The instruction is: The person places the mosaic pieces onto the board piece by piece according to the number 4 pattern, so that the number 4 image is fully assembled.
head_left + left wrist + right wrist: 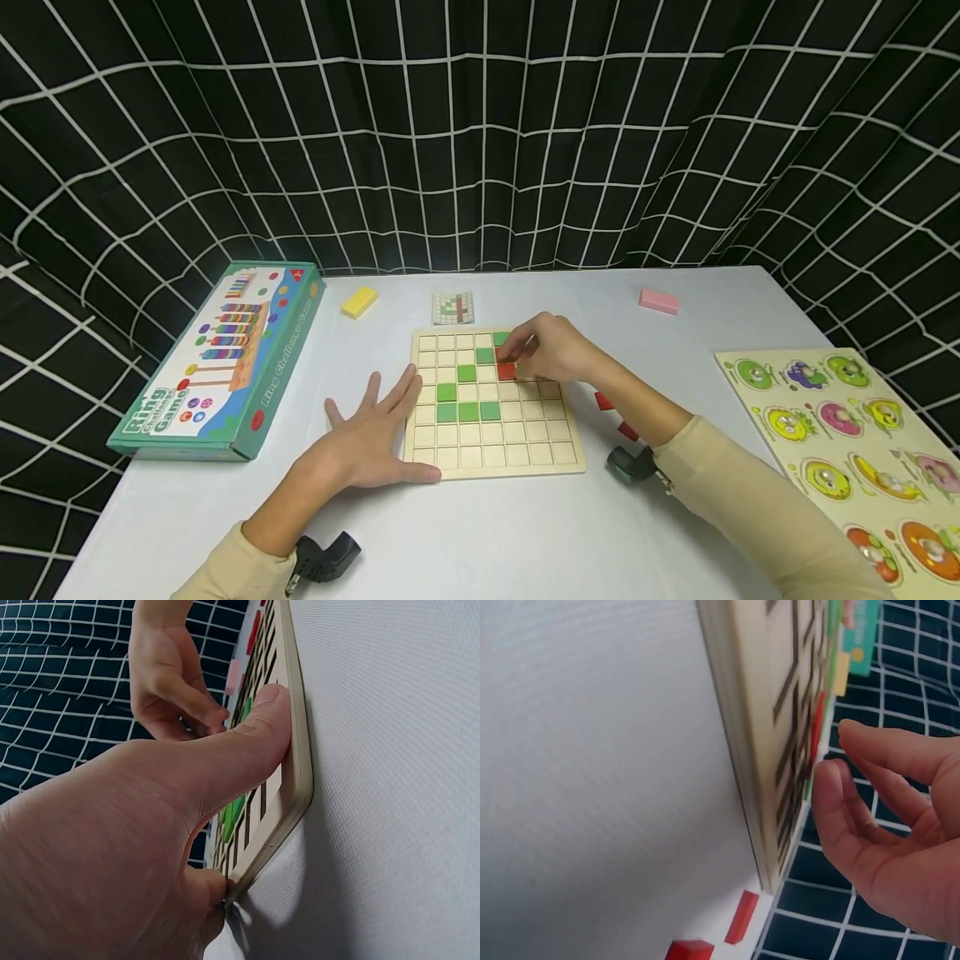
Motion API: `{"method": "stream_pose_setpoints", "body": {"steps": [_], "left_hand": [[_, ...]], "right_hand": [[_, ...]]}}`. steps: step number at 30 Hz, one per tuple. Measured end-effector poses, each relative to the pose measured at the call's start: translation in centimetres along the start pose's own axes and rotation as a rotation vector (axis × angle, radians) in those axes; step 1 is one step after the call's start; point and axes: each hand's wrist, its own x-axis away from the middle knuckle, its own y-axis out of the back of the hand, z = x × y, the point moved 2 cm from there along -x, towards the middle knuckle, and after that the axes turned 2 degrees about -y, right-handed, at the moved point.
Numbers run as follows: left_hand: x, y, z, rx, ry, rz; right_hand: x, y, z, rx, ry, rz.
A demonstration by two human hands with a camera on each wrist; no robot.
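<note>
Closest in, the left hand (pixel 371 437) is laid flat on the white table (pixel 487 533) with fingers spread straight, holding nothing; its thumb is pressed along the left edge of the wooden grid board (pixel 491 462), which is seen well from the left wrist (pixel 255 742). On the board a handful of green tiles (pixel 468 411) are seated in cells. A bit further up, the right hand (pixel 555 350) is hovered over the upper middle of the board, fingers loosely curved over a red tile (pixel 507 372) that sits in a cell. Whether that tile is actually being pinched or just touched can't really be told, since the fingertips are mostly hidden; from the right wrist the fingers (pixel 832 802) look relaxed and apart. Two spare red tiles (pixel 604 402) are lying on the table just right of the board.

Off to the sides, a ring game box (pixel 217 362) and a fruit peg puzzle (pixel 855 454) are parked. Farthest back, a yellow block (pixel 359 302), a small pattern card (pixel 453 308) and a pink block (pixel 659 301) are lined up near the checked backdrop.
</note>
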Motion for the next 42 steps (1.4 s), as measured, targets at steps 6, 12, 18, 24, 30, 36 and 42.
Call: {"method": "stream_pose_setpoints", "body": {"steps": [6, 12, 18, 24, 30, 36, 42], "left_hand": [[0.0, 0.0, 0.0, -0.007, -0.002, 0.002], [0.0, 0.1, 0.1, -0.013, 0.002, 0.004], [0.0, 0.1, 0.1, -0.01, 0.002, 0.002], [0.0, 0.1, 0.1, -0.009, -0.001, 0.0], [-0.1, 0.1, 0.1, -0.006, 0.0, 0.003], [-0.2, 0.0, 0.0, -0.008, 0.005, 0.004], [-0.2, -0.1, 0.0, -0.013, 0.004, 0.003]], "right_hand": [[0.9, 1.4, -0.6, -0.034, -0.007, -0.014], [1.4, 2.6, -1.9, -0.046, -0.037, -0.032], [1.9, 3.6, -3.4, -0.028, -0.042, -0.056], [2.4, 4.4, -5.0, -0.026, -0.065, -0.053], [2.5, 4.7, -6.0, -0.027, -0.095, -0.033], [2.2, 4.4, -6.6, 0.014, -0.101, -0.015], [2.0, 4.2, -6.8, 0.03, -0.106, 0.001]]}}
